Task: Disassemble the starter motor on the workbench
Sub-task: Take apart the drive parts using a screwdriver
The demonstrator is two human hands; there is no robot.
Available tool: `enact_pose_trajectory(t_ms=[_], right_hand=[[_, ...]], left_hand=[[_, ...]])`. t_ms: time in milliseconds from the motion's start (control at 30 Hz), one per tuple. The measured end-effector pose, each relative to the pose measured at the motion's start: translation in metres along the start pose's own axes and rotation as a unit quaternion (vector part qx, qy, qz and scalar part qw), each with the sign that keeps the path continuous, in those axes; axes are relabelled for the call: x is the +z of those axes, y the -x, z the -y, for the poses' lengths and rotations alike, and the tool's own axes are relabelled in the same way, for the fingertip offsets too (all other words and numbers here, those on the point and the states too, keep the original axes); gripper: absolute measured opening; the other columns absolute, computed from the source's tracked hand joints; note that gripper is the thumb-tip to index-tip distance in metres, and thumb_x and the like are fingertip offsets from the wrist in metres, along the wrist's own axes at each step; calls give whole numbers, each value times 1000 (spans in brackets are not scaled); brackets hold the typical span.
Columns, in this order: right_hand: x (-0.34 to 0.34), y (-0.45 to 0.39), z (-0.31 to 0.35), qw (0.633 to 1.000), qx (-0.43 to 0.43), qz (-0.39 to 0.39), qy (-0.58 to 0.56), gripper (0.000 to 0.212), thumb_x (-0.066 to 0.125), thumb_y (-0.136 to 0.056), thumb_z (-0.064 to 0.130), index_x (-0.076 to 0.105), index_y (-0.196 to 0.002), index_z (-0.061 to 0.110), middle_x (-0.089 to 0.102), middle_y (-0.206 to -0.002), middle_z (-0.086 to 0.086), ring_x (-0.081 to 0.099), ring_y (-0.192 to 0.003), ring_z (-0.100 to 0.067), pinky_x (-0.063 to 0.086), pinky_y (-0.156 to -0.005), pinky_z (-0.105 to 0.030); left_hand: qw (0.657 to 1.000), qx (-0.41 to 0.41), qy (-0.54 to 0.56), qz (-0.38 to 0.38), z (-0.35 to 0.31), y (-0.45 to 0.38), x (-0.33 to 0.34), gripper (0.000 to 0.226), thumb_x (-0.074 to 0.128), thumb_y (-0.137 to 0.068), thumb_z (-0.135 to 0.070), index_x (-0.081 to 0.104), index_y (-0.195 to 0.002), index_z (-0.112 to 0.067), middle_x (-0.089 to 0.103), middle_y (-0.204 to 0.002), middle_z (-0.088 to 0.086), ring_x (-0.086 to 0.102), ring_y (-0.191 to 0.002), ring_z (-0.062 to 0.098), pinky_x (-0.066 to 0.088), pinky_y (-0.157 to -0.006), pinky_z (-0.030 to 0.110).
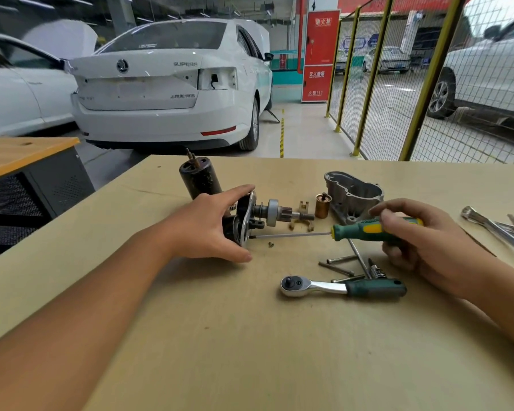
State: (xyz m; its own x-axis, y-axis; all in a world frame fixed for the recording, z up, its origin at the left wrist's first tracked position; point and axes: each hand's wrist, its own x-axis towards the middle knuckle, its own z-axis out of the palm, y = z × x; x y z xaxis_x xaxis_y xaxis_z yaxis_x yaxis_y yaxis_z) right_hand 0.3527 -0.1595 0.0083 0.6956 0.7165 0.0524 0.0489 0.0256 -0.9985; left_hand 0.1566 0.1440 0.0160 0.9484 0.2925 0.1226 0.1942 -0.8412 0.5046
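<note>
The partly stripped starter motor point(251, 216) lies on its side mid-bench, its pinion shaft point(282, 214) pointing right. My left hand point(212, 225) grips its plate end, thumb on top and fingers underneath. My right hand point(419, 232) holds a green-and-yellow screwdriver point(368, 229), whose shaft runs left with the tip at the plate's lower edge. A small screw point(270, 244) lies on the bench just below the shaft. The black motor body point(199, 178) stands behind my left hand.
On the workbench point(250, 336): a grey aluminium housing point(353, 194), brass plunger point(322, 206), fork lever point(303, 209), ratchet wrench point(339, 287), long bolts point(339, 265), and more tools at the right edge point(496, 226). White cars and a yellow mesh fence stand beyond.
</note>
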Motion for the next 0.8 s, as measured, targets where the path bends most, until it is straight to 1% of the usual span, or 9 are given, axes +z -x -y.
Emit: enact_pose_trajectory(t_ms=[100, 233, 300, 367, 467, 567, 667, 733, 800], right_hand=[[-2, -3, 0, 999, 13, -12, 35, 41, 63, -82, 50, 69, -106, 18, 68, -78, -21, 41, -43, -19, 32, -39, -21], [-6, -4, -5, 997, -13, -3, -72, 28, 76, -69, 12, 70, -96, 14, 66, -85, -14, 51, -59, -19, 45, -47, -25], [-6, -5, -7, 995, -18, 0, -100, 29, 76, -65, 6, 70, -93, 14, 65, -89, -12, 56, -67, -19, 50, -52, -25], [-1, -7, -4, 998, -9, 3, -61, 28, 75, -73, 21, 71, -99, 11, 64, -90, -17, 53, -60, -20, 45, -45, -24], [-2, -13, -3, 999, 10, -8, 34, 46, 66, -79, 52, 72, -105, 15, 67, -80, -21, 42, -44, -19, 32, -38, -21], [-4, -14, -8, 1000, -16, 11, -1, 35, 76, -74, 30, 70, -103, 12, 66, -84, -22, 43, -48, -19, 35, -40, -24], [-6, -13, -12, 996, -24, 8, -83, 37, 79, -60, 5, 71, -95, 14, 67, -91, -12, 59, -67, -22, 51, -53, -27], [-4, -12, -11, 995, -18, 14, -96, 35, 80, -62, 6, 72, -95, 15, 67, -97, -14, 62, -72, -21, 53, -56, -27], [1, -11, -4, 1000, -2, 9, -26, 30, 77, -75, 29, 74, -104, 20, 69, -96, -16, 56, -60, -19, 46, -46, -25]], left_hand=[[1000, 0, 18, 5, 3, -1, -1, 123, 89, -49, -62, 17, -149, -67, 43, -154, -25, 48, -127, -1, 43, -95, 23], [1000, 3, 24, 8, 5, -2, -1, 123, 89, -49, -62, 18, -149, -67, 42, -151, -29, 48, -126, -2, 43, -93, 22], [999, 1, 31, 8, 6, -2, -1, 123, 90, -49, -61, 18, -148, -67, 43, -152, -27, 47, -127, -2, 43, -95, 21], [999, 1, 36, 10, 7, -2, -1, 122, 90, -49, -61, 18, -147, -70, 42, -155, -24, 46, -130, -1, 44, -100, 25], [999, 4, 40, 12, 10, -3, -3, 120, 92, -49, -61, 20, -144, -74, 42, -155, -24, 47, -137, 3, 44, -110, 32], [999, 8, 36, 16, 13, -4, -5, 123, 93, -47, -62, 20, -146, -70, 40, -154, -29, 47, -133, -1, 42, -105, 25], [999, 8, 36, 21, 11, -3, -4, 120, 93, -44, -63, 17, -134, -83, 38, -146, -37, 48, -115, -17, 40, -92, 12], [999, 9, 32, 19, 11, -2, -4, 119, 93, -43, -64, 15, -131, -85, 38, -141, -39, 44, -105, -27, 38, -87, 7], [999, 9, 28, 19, 10, -3, -4, 120, 93, -43, -64, 15, -131, -86, 39, -139, -39, 45, -108, -22, 39, -87, 10]])
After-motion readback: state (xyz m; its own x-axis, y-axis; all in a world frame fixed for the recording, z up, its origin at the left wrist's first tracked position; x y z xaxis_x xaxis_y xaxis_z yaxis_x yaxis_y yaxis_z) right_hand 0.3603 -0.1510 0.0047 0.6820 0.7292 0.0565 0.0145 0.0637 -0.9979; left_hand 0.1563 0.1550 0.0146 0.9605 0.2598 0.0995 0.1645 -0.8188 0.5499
